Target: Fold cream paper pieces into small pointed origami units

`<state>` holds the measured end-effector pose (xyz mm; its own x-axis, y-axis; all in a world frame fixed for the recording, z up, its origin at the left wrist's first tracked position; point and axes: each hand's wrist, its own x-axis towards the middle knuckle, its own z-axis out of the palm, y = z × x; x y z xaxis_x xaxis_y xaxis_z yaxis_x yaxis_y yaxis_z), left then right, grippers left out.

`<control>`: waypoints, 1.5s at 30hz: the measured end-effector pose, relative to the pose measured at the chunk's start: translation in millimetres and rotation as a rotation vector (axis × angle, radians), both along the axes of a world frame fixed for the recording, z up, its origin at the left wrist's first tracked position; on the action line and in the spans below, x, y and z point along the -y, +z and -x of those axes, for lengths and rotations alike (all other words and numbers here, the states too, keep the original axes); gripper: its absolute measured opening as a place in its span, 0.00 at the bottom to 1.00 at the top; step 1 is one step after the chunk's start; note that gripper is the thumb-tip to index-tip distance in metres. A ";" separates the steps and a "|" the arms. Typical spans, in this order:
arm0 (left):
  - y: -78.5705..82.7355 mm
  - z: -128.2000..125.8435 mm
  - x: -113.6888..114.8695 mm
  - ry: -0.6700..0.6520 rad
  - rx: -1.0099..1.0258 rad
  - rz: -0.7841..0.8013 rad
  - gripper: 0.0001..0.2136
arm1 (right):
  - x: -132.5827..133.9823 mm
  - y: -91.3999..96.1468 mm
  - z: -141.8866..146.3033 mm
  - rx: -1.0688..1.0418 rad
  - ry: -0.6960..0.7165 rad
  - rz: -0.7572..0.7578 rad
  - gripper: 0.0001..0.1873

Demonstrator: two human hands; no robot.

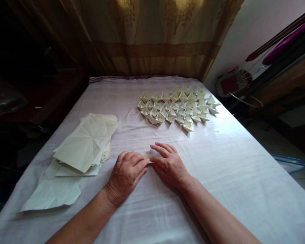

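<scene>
Both my hands lie side by side on the white cloth of the table (218, 169), near its front middle. A small cream paper piece (147, 156) is pressed flat under them, and only a strip of it shows between the fingers. My left hand (127, 174) has its fingers together and bent down on the paper. My right hand (167, 164) lies flat with fingers stretched over the paper's right part.
A stack of creased cream paper sheets (85, 142) lies to the left, with a larger sheet (53, 193) under it. Several folded paper pieces (179, 106) sit in rows at the far right. A curtain (152, 37) hangs behind the table.
</scene>
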<state>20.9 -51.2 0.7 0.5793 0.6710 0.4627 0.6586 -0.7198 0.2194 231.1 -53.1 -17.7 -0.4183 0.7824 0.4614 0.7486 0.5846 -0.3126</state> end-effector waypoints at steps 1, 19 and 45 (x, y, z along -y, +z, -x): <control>-0.1 -0.3 0.3 -0.015 0.006 0.019 0.07 | 0.4 -0.4 -1.0 -0.008 0.004 0.023 0.07; 1.2 1.9 10.5 -0.068 -0.112 0.039 0.10 | -4.2 -2.0 -9.6 -0.157 0.079 0.205 0.05; -3.3 2.2 18.4 -0.072 -0.186 -0.048 0.12 | 8.2 1.8 13.7 -0.209 -0.201 0.312 0.05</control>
<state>18.7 -69.6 -2.6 0.7039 0.6043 0.3734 0.6307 -0.7735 0.0628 217.4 -61.3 -15.9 -0.1659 0.9543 0.2486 0.7400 0.2871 -0.6083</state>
